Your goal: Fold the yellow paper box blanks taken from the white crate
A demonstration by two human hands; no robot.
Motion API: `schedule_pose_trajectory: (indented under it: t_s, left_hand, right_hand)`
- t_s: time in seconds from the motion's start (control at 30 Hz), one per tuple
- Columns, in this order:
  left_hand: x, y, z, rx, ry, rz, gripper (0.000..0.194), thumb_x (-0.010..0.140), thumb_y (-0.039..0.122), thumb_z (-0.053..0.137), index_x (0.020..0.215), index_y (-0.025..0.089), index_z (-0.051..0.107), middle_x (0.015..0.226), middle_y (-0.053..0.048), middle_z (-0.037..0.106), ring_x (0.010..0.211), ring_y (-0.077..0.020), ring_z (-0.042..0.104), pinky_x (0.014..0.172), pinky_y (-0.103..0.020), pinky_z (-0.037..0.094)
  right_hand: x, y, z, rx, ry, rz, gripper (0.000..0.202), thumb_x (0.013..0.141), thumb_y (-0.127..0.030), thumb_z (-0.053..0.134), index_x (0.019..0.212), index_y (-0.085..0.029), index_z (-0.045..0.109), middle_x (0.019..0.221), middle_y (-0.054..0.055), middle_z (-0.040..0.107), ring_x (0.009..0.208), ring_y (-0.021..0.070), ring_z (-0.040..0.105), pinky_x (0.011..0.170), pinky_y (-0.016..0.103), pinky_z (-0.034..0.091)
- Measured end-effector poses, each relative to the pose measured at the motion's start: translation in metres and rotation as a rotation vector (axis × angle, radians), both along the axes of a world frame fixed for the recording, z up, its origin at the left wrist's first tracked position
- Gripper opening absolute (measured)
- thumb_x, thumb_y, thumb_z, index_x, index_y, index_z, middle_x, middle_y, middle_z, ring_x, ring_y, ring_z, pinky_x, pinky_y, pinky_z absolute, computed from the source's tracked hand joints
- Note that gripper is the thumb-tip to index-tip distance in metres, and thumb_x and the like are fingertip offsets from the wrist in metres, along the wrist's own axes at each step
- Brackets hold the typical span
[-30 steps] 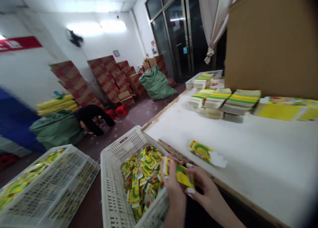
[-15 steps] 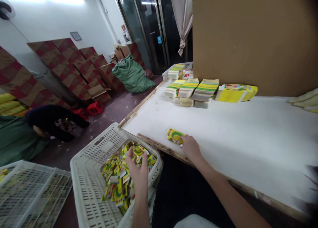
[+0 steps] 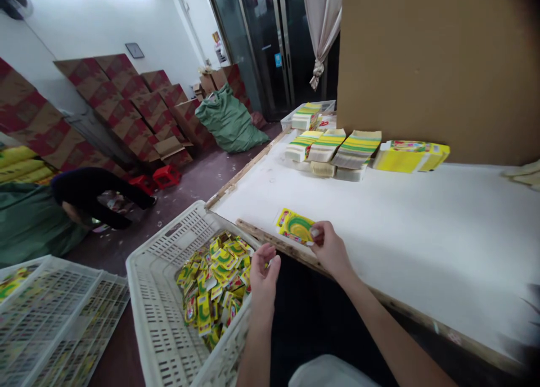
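Carton (image 3: 294,226), one, pinched by right hand (image 3: 332,253); baskets (image 3: 147,297), three; red stools (image 3: 166,176), two.

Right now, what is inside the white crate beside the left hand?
The white crate holds a loose heap of small yellow-and-green cartons. Its floor and the lower cartons are covered.
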State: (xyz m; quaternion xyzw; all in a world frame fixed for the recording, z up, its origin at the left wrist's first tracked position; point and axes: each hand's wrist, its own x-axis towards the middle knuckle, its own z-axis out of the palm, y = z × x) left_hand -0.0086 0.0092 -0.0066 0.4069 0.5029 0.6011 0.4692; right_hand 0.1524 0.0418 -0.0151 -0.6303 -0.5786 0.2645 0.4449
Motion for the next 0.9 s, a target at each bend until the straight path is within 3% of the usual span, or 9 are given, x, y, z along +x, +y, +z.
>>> schedule_pose_trajectory:
  t_s: [0.1, 0.2, 0.4, 0.5, 0.67, 0.8, 0.9]
  left_hand:
    - [0.014, 0.000, 0.005, 0.009, -0.243, -0.062, 0.047, 0.066, 0.038, 0.068, 0.107, 0.018, 0.054, 0.105, -0.009, 0.061, 0.100, -0.0209, 0.056, 0.087, -0.034, 0.043]
    - [0.024, 0.002, 0.014, 0.027, -0.486, -0.087, 0.043, 0.070, 0.048, 0.061, 0.101, 0.018, 0.057, 0.095, -0.008, 0.063, 0.094, -0.0207, 0.059, 0.087, -0.035, 0.044]
    - [0.029, 0.000, 0.028, 0.077, -0.528, 0.061, 0.029, 0.074, 0.044, 0.056, 0.085, 0.018, 0.059, 0.071, -0.001, 0.058, 0.067, -0.0139, 0.057, 0.066, -0.026, 0.047]
    - [0.028, 0.000, 0.029, 0.101, -0.542, 0.057, 0.027, 0.075, 0.045, 0.055, 0.079, 0.018, 0.057, 0.065, 0.001, 0.053, 0.062, -0.0120, 0.054, 0.062, -0.024, 0.045]
    - [0.025, 0.005, 0.023, 0.115, -0.545, 0.129, 0.033, 0.072, 0.050, 0.058, 0.071, 0.018, 0.051, 0.060, 0.003, 0.048, 0.056, -0.0088, 0.048, 0.059, -0.021, 0.042]
    - [0.025, 0.006, 0.016, 0.051, -0.581, 0.165, 0.041, 0.067, 0.058, 0.059, 0.071, 0.018, 0.051, 0.057, 0.005, 0.046, 0.050, -0.0072, 0.043, 0.051, -0.019, 0.038]
    - [0.028, 0.003, 0.018, 0.018, -0.599, 0.138, 0.045, 0.065, 0.060, 0.059, 0.078, 0.018, 0.055, 0.065, 0.003, 0.053, 0.059, -0.0087, 0.050, 0.060, -0.020, 0.042]
  right_hand:
    - [-0.014, -0.022, 0.011, 0.026, 0.218, 0.205, 0.032, 0.067, -0.011, 0.054, 0.094, -0.022, 0.040, 0.082, -0.002, 0.055, 0.070, 0.0123, 0.058, 0.064, 0.024, 0.049]
    - [-0.031, -0.041, 0.017, -0.028, 0.463, 0.433, 0.031, 0.065, -0.008, 0.054, 0.089, -0.022, 0.042, 0.078, -0.003, 0.054, 0.064, 0.0105, 0.054, 0.057, 0.023, 0.046]
    - [-0.047, -0.056, 0.021, -0.070, 0.631, 0.443, 0.026, 0.066, -0.011, 0.057, 0.082, -0.021, 0.040, 0.067, -0.006, 0.048, 0.057, 0.0087, 0.047, 0.052, 0.020, 0.039]
    - [-0.049, -0.058, 0.023, -0.085, 0.685, 0.517, 0.029, 0.068, -0.012, 0.056, 0.091, -0.022, 0.041, 0.069, -0.005, 0.049, 0.060, 0.0103, 0.050, 0.055, 0.021, 0.042]
    - [-0.048, -0.064, 0.033, 0.034, 0.446, 0.568, 0.033, 0.074, -0.011, 0.050, 0.106, -0.021, 0.049, 0.096, 0.003, 0.058, 0.088, 0.0174, 0.055, 0.079, 0.029, 0.043]
    - [-0.044, -0.063, 0.035, -0.037, 0.333, 0.621, 0.029, 0.071, -0.015, 0.057, 0.100, -0.019, 0.056, 0.083, 0.000, 0.061, 0.073, 0.0162, 0.054, 0.067, 0.026, 0.044]
    - [-0.041, -0.057, 0.028, -0.062, 0.408, 0.514, 0.029, 0.072, -0.019, 0.058, 0.101, -0.019, 0.056, 0.082, 0.001, 0.062, 0.074, 0.0170, 0.056, 0.066, 0.027, 0.045]
